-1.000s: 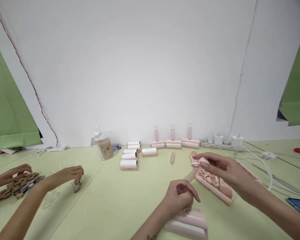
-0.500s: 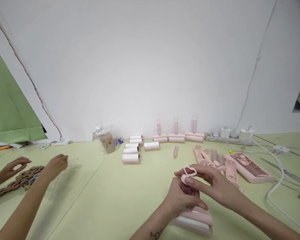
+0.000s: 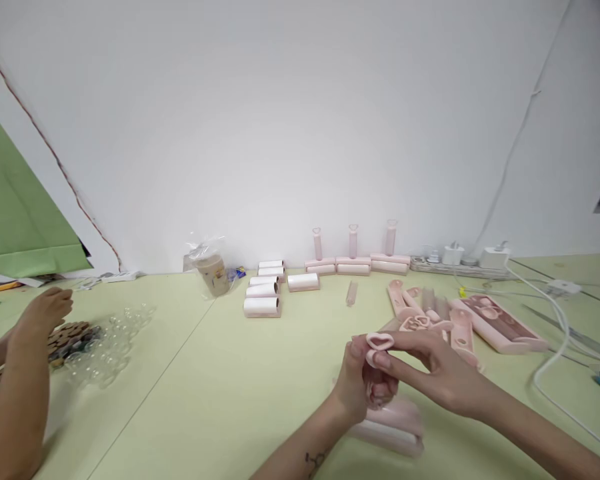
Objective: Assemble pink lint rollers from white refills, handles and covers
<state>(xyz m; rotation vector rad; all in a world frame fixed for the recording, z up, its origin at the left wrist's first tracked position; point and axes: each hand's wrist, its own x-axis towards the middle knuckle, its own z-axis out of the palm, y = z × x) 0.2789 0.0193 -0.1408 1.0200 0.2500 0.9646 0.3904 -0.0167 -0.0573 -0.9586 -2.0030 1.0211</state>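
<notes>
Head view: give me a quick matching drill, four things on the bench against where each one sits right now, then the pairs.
Things
1. heart-topped pink handle
2. white paper rolls
3. three upright pink rollers
4. cup in a clear bag

Places
A. standing in a row against the white wall
B. pinched in the right hand, over the left hand
C. left of the paper rolls, near the wall
D. lying in a stack at mid-table, left of the upright rollers

Pairs: 1-B, 2-D, 3-A, 4-C
</notes>
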